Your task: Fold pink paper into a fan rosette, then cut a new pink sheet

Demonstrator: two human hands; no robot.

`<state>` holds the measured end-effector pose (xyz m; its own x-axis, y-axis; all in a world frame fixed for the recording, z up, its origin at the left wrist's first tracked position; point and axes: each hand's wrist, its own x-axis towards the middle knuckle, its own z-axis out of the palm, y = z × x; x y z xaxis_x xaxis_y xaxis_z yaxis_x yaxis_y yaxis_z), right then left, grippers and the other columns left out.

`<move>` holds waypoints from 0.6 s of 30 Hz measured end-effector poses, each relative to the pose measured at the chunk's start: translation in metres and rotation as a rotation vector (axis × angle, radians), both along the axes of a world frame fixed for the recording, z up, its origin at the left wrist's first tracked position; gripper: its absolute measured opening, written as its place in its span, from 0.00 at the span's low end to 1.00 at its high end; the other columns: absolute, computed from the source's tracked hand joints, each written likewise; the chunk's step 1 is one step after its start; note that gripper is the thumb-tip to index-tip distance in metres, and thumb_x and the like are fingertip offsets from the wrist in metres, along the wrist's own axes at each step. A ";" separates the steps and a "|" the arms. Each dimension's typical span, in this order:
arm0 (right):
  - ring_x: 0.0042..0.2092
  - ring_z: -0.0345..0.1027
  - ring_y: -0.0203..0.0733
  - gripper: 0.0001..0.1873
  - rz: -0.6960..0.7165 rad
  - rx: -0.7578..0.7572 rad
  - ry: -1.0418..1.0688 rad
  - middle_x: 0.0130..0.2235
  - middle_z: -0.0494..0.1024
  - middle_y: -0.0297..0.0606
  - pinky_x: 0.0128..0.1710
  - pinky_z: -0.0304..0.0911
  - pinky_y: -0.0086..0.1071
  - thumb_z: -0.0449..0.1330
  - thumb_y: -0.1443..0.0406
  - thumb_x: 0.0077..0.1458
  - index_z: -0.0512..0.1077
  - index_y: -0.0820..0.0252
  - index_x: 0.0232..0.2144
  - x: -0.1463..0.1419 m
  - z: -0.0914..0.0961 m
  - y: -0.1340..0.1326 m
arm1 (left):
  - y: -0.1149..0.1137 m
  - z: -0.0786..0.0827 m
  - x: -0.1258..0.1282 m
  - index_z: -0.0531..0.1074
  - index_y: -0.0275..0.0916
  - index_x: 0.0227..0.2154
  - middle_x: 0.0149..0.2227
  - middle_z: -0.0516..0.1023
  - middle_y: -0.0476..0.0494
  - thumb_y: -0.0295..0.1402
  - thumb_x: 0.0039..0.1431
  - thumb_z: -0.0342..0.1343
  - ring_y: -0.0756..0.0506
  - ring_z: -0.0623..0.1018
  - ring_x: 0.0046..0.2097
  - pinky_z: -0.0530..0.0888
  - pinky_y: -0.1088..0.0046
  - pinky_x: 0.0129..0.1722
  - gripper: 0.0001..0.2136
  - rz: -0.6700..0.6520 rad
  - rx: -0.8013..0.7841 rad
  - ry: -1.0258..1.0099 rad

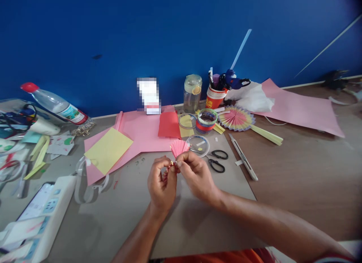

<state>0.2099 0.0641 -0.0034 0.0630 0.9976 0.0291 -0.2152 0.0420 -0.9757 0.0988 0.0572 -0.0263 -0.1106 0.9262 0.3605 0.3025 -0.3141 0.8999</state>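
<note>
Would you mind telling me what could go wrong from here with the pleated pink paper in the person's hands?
The pleated pink paper is pinched in the fingertips of the left hand and right hand, so its folds might crush or spring loose. The scissors lie close to the right hand, which could perhaps knock them if it swings outward.

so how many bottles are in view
2: a red-capped bottle at the left, near the blue wall, and a lidded bottle beside the red paper cup. More could be hidden at the crowded far left.
</note>
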 end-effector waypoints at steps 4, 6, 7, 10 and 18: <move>0.27 0.60 0.32 0.05 -0.001 0.011 -0.027 0.24 0.66 0.30 0.28 0.59 0.26 0.54 0.67 0.51 0.64 0.60 0.24 -0.001 -0.001 -0.002 | 0.001 0.000 -0.001 0.67 0.40 0.34 0.34 0.72 0.47 0.29 0.58 0.53 0.52 0.73 0.30 0.69 0.78 0.27 0.02 -0.022 0.058 0.075; 0.27 0.61 0.32 0.04 -0.004 0.021 -0.048 0.24 0.67 0.30 0.28 0.60 0.26 0.54 0.67 0.51 0.65 0.60 0.25 -0.001 -0.002 -0.003 | 0.002 0.002 -0.002 0.67 0.40 0.34 0.34 0.72 0.46 0.28 0.58 0.53 0.51 0.74 0.32 0.70 0.76 0.30 0.02 -0.029 0.095 0.118; 0.27 0.61 0.33 0.05 -0.005 0.028 -0.061 0.25 0.67 0.31 0.28 0.60 0.26 0.54 0.67 0.52 0.66 0.60 0.25 -0.001 -0.002 -0.004 | 0.002 0.003 -0.002 0.67 0.40 0.34 0.34 0.73 0.46 0.28 0.58 0.53 0.50 0.74 0.33 0.70 0.75 0.31 0.02 -0.028 0.115 0.138; 0.29 0.63 0.34 0.05 -0.025 0.067 -0.123 0.26 0.69 0.32 0.31 0.61 0.27 0.54 0.68 0.53 0.67 0.61 0.26 -0.001 0.000 -0.005 | 0.004 0.005 -0.003 0.67 0.40 0.34 0.34 0.73 0.46 0.27 0.58 0.52 0.49 0.74 0.37 0.71 0.73 0.36 0.03 -0.022 0.153 0.185; 0.38 0.68 0.37 0.09 0.008 0.187 -0.184 0.34 0.73 0.38 0.40 0.63 0.32 0.53 0.68 0.58 0.74 0.59 0.34 0.003 0.004 -0.008 | 0.002 0.000 -0.004 0.69 0.40 0.36 0.36 0.74 0.45 0.31 0.57 0.55 0.49 0.74 0.36 0.72 0.73 0.35 0.05 0.054 0.015 0.112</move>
<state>0.2126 0.0564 0.0003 0.0320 0.9742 0.2235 -0.0363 0.2246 -0.9738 0.0952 0.0590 -0.0260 -0.1184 0.9145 0.3870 0.4179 -0.3076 0.8548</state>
